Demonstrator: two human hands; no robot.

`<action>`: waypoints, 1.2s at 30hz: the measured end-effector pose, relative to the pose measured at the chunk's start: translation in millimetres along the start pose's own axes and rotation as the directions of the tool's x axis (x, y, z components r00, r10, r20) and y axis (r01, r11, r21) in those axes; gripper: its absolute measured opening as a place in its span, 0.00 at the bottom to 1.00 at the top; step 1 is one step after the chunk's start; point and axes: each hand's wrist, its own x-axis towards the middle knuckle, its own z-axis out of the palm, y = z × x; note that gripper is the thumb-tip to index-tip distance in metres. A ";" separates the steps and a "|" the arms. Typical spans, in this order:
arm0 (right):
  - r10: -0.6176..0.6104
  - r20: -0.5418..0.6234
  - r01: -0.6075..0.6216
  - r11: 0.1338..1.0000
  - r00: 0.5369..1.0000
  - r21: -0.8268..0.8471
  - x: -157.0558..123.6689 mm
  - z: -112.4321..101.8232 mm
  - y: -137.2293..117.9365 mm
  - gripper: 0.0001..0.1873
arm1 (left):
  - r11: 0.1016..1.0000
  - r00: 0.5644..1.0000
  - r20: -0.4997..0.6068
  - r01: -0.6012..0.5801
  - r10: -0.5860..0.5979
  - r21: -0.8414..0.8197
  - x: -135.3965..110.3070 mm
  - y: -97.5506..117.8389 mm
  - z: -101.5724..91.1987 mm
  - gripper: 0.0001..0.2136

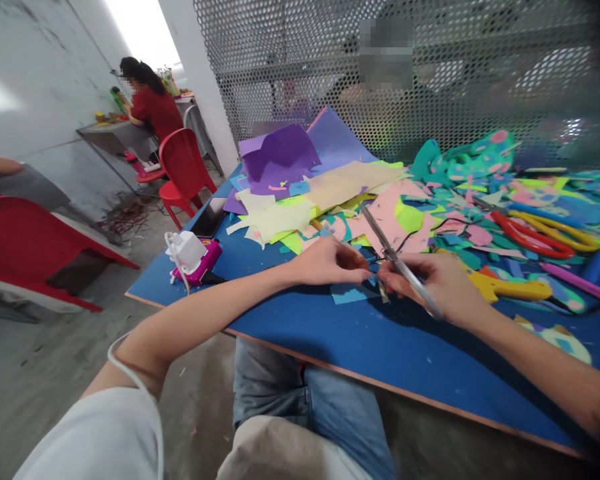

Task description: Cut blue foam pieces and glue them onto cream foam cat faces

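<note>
My left hand (pixel 327 261) rests just above the blue table, thumb and fingers pinched on a tiny bluish piece whose shape I cannot make out. Facing it, the fingertips of my right hand (pixel 443 283) come close to the same spot. A pair of silver metal scissors (pixel 405 270) sits in my right hand, blades pointing up and away. Beneath the fingers lies a light blue foam scrap (pixel 350 293). A small narrow piece (pixel 383 292) hangs by the right fingertips, too blurred to name.
Coloured foam sheets and scraps (pixel 340 187) cover the table's back and right. Among them are red-handled scissors (pixel 533 235), a yellow glue gun (pixel 510 288) and a cable. At left stand a white plug adapter (pixel 186 250) and a dark phone (pixel 211 217). A perforated metal screen (pixel 300 80) rises behind.
</note>
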 end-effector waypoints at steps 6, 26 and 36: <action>0.020 -0.015 -0.018 0.995 1.000 0.098 -5.9 3.4 12.6 0.16 | 0.999 0.998 -0.062 -0.015 0.012 -0.044 0.6 0.8 0.0 0.14; 0.051 -0.121 0.030 0.808 0.991 0.589 -5.9 25.6 13.0 0.18 | 0.717 0.811 -0.082 -0.460 0.580 0.524 3.4 -12.9 -5.0 0.11; 0.008 -0.107 0.043 0.884 0.994 0.465 -8.1 26.7 9.0 0.20 | 0.697 0.778 -0.016 -0.554 0.628 0.455 4.4 -11.7 -7.4 0.08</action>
